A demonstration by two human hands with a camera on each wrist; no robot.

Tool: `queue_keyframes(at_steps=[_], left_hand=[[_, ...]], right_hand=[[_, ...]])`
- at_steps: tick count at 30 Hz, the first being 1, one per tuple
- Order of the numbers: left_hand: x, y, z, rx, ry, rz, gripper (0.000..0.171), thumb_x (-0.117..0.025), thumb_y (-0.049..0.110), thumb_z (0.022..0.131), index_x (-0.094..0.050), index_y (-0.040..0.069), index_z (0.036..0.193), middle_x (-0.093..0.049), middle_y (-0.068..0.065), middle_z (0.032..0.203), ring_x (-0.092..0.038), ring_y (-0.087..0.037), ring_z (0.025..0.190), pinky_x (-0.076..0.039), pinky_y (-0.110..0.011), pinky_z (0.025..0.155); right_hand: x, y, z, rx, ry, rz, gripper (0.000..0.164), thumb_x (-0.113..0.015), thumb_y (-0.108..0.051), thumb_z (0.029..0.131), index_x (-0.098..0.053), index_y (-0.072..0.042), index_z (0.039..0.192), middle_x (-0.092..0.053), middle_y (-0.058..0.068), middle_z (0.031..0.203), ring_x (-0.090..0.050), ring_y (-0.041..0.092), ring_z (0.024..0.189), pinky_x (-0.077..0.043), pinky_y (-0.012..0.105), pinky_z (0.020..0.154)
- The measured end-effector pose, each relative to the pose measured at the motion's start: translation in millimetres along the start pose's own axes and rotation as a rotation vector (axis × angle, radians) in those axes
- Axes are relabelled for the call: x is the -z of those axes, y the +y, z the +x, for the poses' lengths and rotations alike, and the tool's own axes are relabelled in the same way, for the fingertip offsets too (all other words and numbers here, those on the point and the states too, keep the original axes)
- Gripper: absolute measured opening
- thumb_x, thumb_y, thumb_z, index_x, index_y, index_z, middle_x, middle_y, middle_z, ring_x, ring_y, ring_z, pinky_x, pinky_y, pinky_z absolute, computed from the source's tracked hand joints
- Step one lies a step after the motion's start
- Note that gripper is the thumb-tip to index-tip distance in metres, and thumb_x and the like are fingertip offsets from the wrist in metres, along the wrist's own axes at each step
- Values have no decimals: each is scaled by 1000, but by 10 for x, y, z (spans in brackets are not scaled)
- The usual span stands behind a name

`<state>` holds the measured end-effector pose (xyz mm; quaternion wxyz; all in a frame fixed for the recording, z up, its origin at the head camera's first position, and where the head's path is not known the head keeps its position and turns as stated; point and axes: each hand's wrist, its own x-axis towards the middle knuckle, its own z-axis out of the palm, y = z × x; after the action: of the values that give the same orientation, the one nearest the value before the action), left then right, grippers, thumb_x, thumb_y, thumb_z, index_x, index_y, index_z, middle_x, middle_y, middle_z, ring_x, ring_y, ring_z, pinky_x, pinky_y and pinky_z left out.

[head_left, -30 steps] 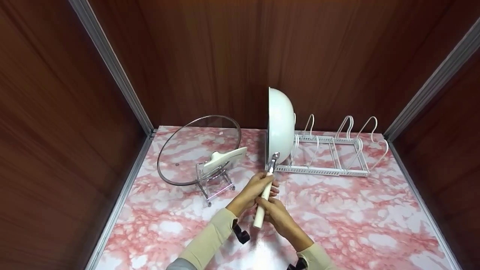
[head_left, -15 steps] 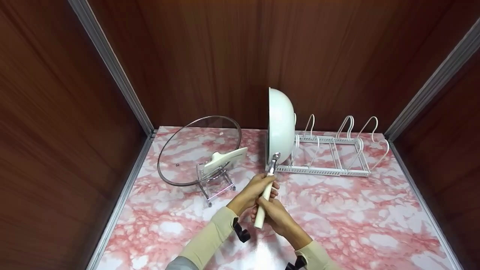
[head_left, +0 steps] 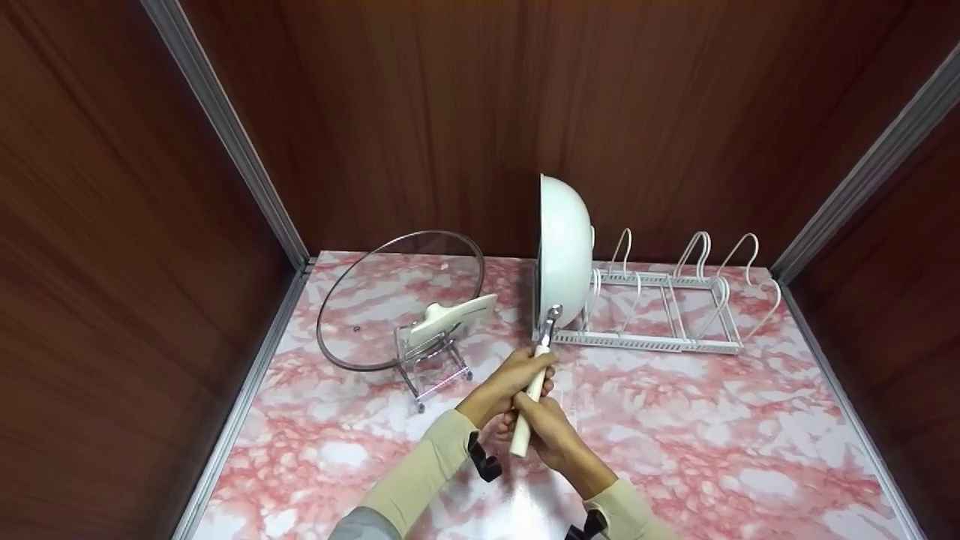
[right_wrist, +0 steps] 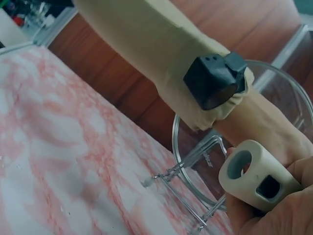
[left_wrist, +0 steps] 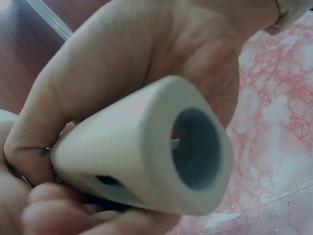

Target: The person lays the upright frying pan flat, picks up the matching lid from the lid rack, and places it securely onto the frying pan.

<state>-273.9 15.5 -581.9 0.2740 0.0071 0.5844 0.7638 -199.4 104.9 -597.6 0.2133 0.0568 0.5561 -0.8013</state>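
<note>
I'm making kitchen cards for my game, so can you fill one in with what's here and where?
Pan: white, on edge, at left end of white rack, opening left
Handle: cream, with a round hole in its end
Left grip: around the handle, nearer the pan
Right grip: around the handle, nearer its end
Lid: clear, propped on metal stand, left of pan
Table: pink-and-white pattern

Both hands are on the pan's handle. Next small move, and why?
I'd probably relax the right hand slightly, with the left hand holding, to test whether the pan is supported. It stands on edge at the left end of the white rack, both hands gripping its handle; whether the rack bears the weight isn't clear.
</note>
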Motion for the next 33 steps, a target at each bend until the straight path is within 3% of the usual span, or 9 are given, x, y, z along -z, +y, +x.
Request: queue_keyframes(at_steps=[10, 18, 26, 33], left_hand=[[34, 10, 40, 18, -34, 31, 14, -66, 22, 104, -57, 11, 105, -58, 3, 74, -56, -8, 59, -49, -21, 55], [46, 49, 87, 51, -82, 87, 20, -62, 20, 103, -55, 15, 85, -54, 5, 65, -52, -7, 54, -46, -21, 52], [19, 48, 105, 44, -52, 106, 14, -59, 18, 101, -52, 14, 89, -53, 6, 65, -52, -6, 51, -44, -22, 48], [6, 29, 119, 8, -56, 145, 15, -56, 17, 103, -53, 12, 89, -52, 6, 64, -50, -6, 51, -45, -21, 47]], right_hand=[[-125, 29, 11, -7, 137, 40, 3, -50, -8, 98, -50, -9, 95, -47, -6, 61, -46, 5, 48, -43, 20, 46], [-175, 45, 23, -4, 215, 25, 10, -51, -14, 96, -51, -11, 88, -44, -8, 58, -43, 5, 45, -40, 22, 44], [-220, 59, 25, 22, 235, 54, 17, -51, -11, 96, -48, -12, 79, -42, -8, 55, -40, 5, 43, -38, 22, 41], [-241, 69, 26, 46, 267, 58, 15, -52, -9, 96, -53, -10, 81, -41, -8, 52, -39, 5, 42, -37, 22, 40]])
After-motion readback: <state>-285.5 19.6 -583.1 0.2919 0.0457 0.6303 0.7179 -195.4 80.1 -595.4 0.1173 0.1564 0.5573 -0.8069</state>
